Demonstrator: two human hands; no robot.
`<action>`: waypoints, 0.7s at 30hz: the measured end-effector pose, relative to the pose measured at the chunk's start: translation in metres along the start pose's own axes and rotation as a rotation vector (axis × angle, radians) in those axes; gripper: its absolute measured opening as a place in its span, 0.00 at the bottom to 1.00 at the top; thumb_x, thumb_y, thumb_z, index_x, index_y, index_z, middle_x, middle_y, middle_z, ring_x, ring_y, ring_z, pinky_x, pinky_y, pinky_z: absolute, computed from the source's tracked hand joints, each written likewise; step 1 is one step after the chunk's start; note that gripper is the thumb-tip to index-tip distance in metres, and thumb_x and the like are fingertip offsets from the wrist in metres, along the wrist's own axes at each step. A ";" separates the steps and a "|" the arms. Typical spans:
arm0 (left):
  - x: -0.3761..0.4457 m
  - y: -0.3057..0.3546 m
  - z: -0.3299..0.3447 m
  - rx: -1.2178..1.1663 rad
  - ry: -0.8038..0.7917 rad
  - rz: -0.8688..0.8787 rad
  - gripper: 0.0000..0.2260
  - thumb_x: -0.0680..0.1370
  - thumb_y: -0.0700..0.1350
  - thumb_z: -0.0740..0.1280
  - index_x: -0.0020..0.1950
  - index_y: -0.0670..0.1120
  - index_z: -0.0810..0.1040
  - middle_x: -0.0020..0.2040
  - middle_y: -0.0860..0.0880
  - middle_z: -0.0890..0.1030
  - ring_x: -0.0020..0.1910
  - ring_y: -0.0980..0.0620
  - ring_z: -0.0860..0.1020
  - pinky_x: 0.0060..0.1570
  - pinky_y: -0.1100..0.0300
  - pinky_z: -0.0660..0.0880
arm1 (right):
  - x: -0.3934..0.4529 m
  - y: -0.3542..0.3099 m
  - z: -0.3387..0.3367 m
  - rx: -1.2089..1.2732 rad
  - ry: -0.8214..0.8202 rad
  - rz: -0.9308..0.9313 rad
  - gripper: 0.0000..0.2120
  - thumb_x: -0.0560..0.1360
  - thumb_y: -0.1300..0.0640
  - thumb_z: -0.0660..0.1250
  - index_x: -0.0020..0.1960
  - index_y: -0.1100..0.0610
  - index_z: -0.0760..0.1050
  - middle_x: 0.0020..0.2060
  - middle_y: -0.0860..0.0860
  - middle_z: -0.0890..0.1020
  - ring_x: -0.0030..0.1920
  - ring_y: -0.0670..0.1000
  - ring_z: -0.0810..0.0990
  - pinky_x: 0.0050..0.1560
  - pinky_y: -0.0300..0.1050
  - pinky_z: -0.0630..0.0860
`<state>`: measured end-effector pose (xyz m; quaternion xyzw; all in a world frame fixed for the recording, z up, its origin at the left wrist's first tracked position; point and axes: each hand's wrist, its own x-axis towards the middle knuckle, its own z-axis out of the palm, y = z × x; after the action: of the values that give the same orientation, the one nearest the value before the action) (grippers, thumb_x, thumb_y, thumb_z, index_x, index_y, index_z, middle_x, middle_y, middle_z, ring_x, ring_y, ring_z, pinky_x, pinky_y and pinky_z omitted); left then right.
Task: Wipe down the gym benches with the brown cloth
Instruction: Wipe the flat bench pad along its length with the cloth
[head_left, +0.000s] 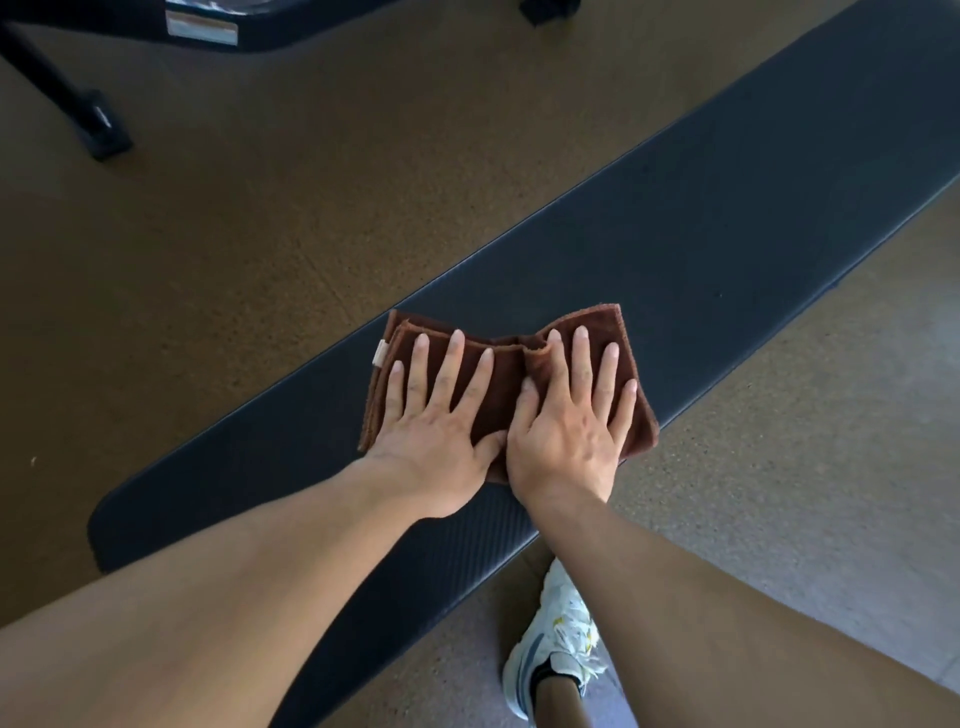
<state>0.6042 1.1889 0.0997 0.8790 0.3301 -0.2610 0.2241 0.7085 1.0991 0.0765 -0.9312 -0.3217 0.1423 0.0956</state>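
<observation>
Left hand (436, 421) and right hand (566, 431) lie flat, fingers spread, pressing the folded brown cloth (501, 384) onto the near half of the bench pad (727, 223) — gripping nothing. Recommended: even pressure, long overlapping strokes — edges included.

I pressed both hands, left hand (439, 441) and right hand (569, 439), flat on the brown cloth (506, 382), spread across the dark bench (701, 234).

Brown speckled floor (260, 208), sunlit right.

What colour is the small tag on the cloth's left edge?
Pale cream, on the brown cloth; head view, the tag.
</observation>
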 end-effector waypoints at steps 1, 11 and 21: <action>0.009 0.004 -0.005 -0.007 0.005 -0.005 0.37 0.83 0.66 0.47 0.77 0.55 0.22 0.77 0.48 0.20 0.76 0.42 0.22 0.78 0.42 0.30 | 0.013 0.002 -0.004 -0.006 -0.012 -0.017 0.29 0.85 0.43 0.41 0.85 0.46 0.47 0.85 0.47 0.46 0.84 0.53 0.37 0.82 0.57 0.33; 0.101 0.044 -0.059 -0.116 0.064 -0.100 0.38 0.83 0.64 0.50 0.78 0.56 0.24 0.77 0.48 0.21 0.76 0.41 0.22 0.74 0.43 0.26 | 0.150 0.019 -0.042 -0.106 -0.158 -0.302 0.28 0.86 0.43 0.41 0.85 0.44 0.41 0.85 0.45 0.41 0.83 0.51 0.33 0.81 0.56 0.31; 0.174 0.052 -0.117 -0.284 0.034 -0.237 0.35 0.83 0.64 0.52 0.81 0.59 0.33 0.84 0.52 0.38 0.83 0.43 0.37 0.80 0.39 0.39 | 0.253 0.005 -0.062 -0.177 -0.250 -0.466 0.28 0.86 0.43 0.42 0.84 0.49 0.55 0.85 0.45 0.52 0.84 0.51 0.36 0.81 0.57 0.32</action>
<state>0.7895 1.2999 0.0948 0.7979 0.4685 -0.2215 0.3080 0.9218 1.2481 0.0819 -0.8120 -0.5476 0.2018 0.0036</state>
